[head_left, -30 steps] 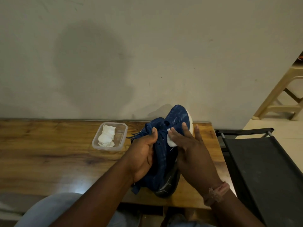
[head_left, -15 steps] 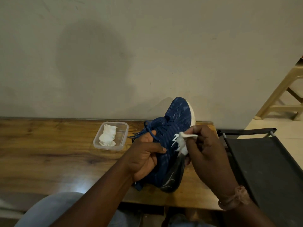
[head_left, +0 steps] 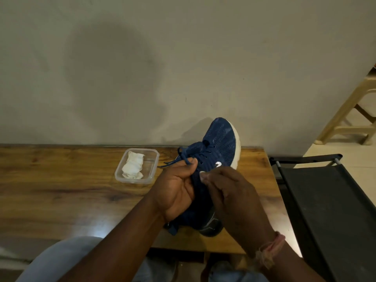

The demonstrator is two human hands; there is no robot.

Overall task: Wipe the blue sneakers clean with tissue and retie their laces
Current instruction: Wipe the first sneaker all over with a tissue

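One blue mesh sneaker (head_left: 221,137) with a white sole stands heel-down on the wooden table (head_left: 61,190), toe tilted up toward the wall. My left hand (head_left: 177,192) grips its left side at the tongue, thumb pinching the loose blue laces (head_left: 179,159). My right hand (head_left: 230,192) is closed against the shoe's right side below the white logo. Only a sliver of white tissue (head_left: 202,173) shows at its fingertips. No second sneaker is in view.
A clear plastic container (head_left: 151,157) holding a wad of white tissue (head_left: 133,166) sits left of the shoe near the wall. A black chair (head_left: 325,200) stands right of the table, a beige plastic stool (head_left: 350,119) behind it. My knees are below the front edge.
My right hand has slid down the shoe's right side and closed over the tissue, which now hardly shows. The toe has tipped up a little. My left hand keeps its grip.
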